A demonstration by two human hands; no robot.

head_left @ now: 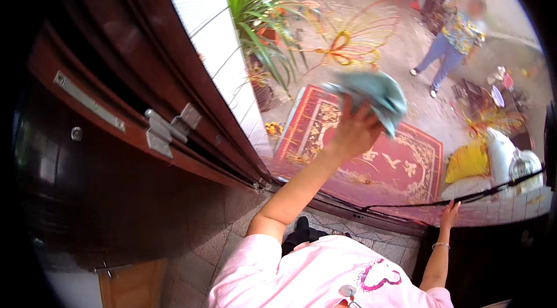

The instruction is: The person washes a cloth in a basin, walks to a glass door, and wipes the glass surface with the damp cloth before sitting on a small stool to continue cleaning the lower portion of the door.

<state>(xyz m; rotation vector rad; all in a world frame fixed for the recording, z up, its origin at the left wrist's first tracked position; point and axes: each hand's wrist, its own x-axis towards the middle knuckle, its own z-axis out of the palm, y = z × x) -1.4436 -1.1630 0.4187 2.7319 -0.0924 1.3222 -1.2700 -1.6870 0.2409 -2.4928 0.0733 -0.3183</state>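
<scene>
1. Two hands are at a large glass pane (325,151): the left hand (355,131) is raised high against it, and the right hand (448,215) rests low at the pane's lower right, by the dark bottom frame (371,214).
2. The left fingers are clenched around a bunched pale-blue cloth (371,94), which sits at the top of that hand, pressed to or just off the glass; I cannot tell which.
3. The right fingers are spread flat and released, holding nothing, apparently touching the glass near the frame.
4. Left of the pane stands a dark wooden door (116,151) with a metal hinge (168,128). Beyond the glass lie a red patterned rug (377,163) and a potted plant (261,24), and another person (449,41) stands farther off.
5. Risks, as I judge them: the cloth is only loosely bunched, so a slack grip at full reach could let it drop to the tiled floor (203,250).
6. Leaning weight on the outstretched arm could strain the pane, or the flat right hand could leave smears.
</scene>
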